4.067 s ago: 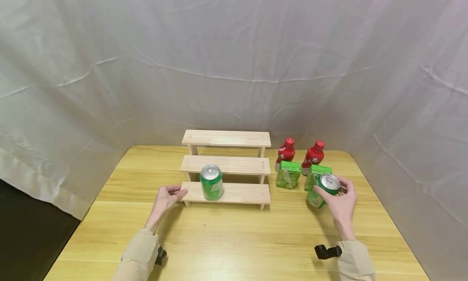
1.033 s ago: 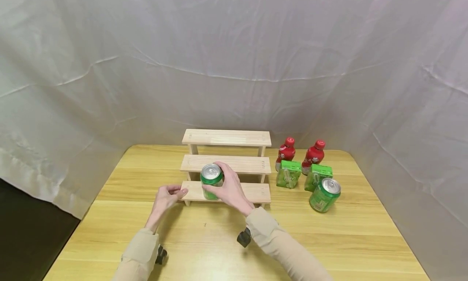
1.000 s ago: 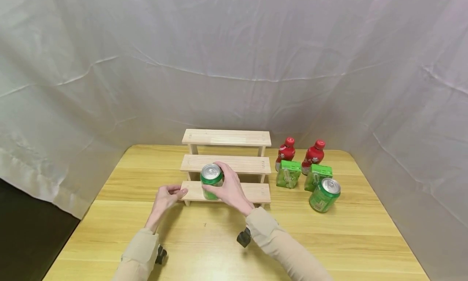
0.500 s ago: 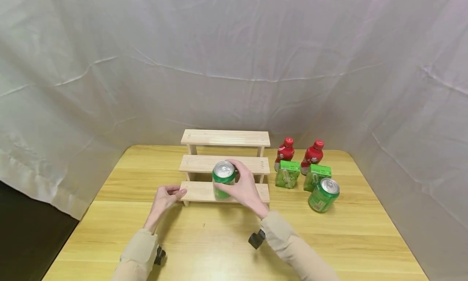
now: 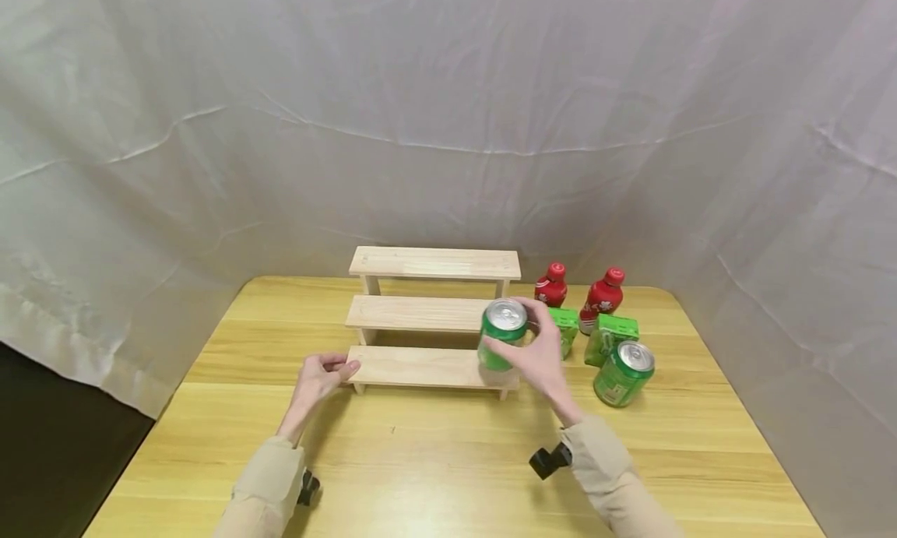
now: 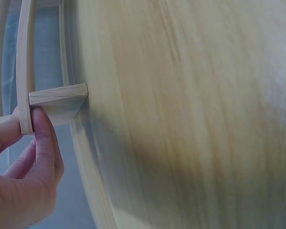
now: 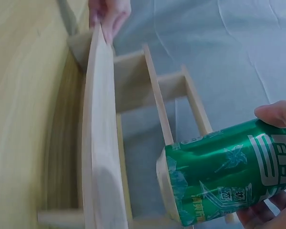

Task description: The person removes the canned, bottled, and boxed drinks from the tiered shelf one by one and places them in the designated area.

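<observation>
My right hand (image 5: 538,353) holds a green drink can (image 5: 501,335) upright, thumb on the near side, fingers round the back. In the head view the can overlaps the right end of the lowest board of a three-step wooden rack (image 5: 413,367). The right wrist view shows a gap between the can's base (image 7: 166,183) and that board (image 7: 102,124). My left hand (image 5: 318,378) pinches the board's left end; in the left wrist view its thumb and fingers (image 6: 45,143) lie on either side of the wood.
Right of the rack stand two red bottles (image 5: 550,289) (image 5: 603,298), with two green drink cartons (image 5: 566,329) (image 5: 611,337) before them. A second green can (image 5: 622,376) stands by the right carton. Pale cloth (image 5: 448,133) hangs round the table (image 5: 448,460).
My right hand first released one can beside the right carton, then took the can on the lowest board and carried it right along it. My left hand has stayed put.
</observation>
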A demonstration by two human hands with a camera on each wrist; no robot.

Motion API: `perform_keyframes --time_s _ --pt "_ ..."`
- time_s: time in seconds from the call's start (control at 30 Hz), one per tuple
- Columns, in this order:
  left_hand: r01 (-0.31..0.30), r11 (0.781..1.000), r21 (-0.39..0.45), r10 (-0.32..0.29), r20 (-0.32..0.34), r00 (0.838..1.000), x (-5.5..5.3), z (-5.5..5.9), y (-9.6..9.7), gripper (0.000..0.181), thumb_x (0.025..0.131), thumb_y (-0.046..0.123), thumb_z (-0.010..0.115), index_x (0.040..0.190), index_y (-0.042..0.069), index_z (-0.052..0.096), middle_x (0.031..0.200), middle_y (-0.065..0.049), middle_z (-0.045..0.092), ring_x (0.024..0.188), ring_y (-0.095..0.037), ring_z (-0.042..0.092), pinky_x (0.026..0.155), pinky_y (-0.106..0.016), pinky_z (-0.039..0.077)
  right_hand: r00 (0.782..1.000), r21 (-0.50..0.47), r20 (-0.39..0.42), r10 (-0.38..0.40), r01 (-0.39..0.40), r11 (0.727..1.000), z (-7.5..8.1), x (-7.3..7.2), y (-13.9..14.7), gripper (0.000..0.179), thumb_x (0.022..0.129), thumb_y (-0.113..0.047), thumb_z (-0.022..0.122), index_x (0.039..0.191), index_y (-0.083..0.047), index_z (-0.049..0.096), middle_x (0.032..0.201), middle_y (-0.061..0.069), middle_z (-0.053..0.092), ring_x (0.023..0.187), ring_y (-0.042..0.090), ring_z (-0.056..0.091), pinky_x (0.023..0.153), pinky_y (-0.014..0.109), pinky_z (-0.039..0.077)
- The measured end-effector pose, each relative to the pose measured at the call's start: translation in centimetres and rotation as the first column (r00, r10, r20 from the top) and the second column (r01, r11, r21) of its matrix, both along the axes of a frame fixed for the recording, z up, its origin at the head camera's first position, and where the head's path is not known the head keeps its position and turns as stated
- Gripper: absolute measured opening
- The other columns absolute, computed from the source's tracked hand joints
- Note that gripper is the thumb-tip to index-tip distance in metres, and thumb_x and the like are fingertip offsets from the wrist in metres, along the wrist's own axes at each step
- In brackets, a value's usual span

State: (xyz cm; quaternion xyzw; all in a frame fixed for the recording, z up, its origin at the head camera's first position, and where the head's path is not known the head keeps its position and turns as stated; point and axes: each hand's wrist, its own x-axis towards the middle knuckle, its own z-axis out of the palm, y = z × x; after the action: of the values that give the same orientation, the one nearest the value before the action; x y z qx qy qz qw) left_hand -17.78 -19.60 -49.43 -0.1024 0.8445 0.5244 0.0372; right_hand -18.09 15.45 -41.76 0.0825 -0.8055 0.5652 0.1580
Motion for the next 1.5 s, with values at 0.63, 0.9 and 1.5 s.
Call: perform_keyframes --time_s 0.63,0.9,1.5 --pt "0.006 1.000 0.006 -0.006 0.007 1.000 0.3 0.0 -0.1 0.046 0.095 0.020 0.070 0.125 -0.013 0.061 0.108 -0.026 0.071 0.083 -0.012 0.067 0.076 -0.023 0.056 0.967 0.080 0.136 -0.215 0.206 0.975 -3.5 0.5 7.5 0.075 0.075 -0.009 0.087 0.140 -0.003 0.049 0.135 0.017 0.055 0.121 0.023 0.052 0.090 0.011 0.039" --pt "0.002 1.000 0.014 -0.002 0.003 1.000 0.3 0.1 0.0 0.046 0.094 0.020 0.071 0.124 -0.014 0.061 0.102 -0.023 0.072 0.079 -0.011 0.064 0.071 -0.020 0.054 0.956 0.139 0.171 -0.239 0.217 0.966 -4.7 0.4 8.0 0.076 0.074 -0.009 0.087 0.140 -0.002 0.048 0.138 0.022 0.056 0.126 0.034 0.053 0.104 0.042 0.043" --pt "-0.001 1.000 0.007 0.001 0.009 1.000 0.1 -0.2 0.1 0.044 0.095 0.018 0.070 0.124 -0.013 0.062 0.103 -0.022 0.072 0.081 -0.011 0.064 0.077 -0.027 0.058 0.967 0.196 0.179 -0.181 0.145 0.970 -7.1 0.5 8.6 0.077 0.079 -0.009 0.083 0.143 0.002 0.040 0.143 0.026 0.046 0.134 0.042 0.044 0.113 0.056 0.037"
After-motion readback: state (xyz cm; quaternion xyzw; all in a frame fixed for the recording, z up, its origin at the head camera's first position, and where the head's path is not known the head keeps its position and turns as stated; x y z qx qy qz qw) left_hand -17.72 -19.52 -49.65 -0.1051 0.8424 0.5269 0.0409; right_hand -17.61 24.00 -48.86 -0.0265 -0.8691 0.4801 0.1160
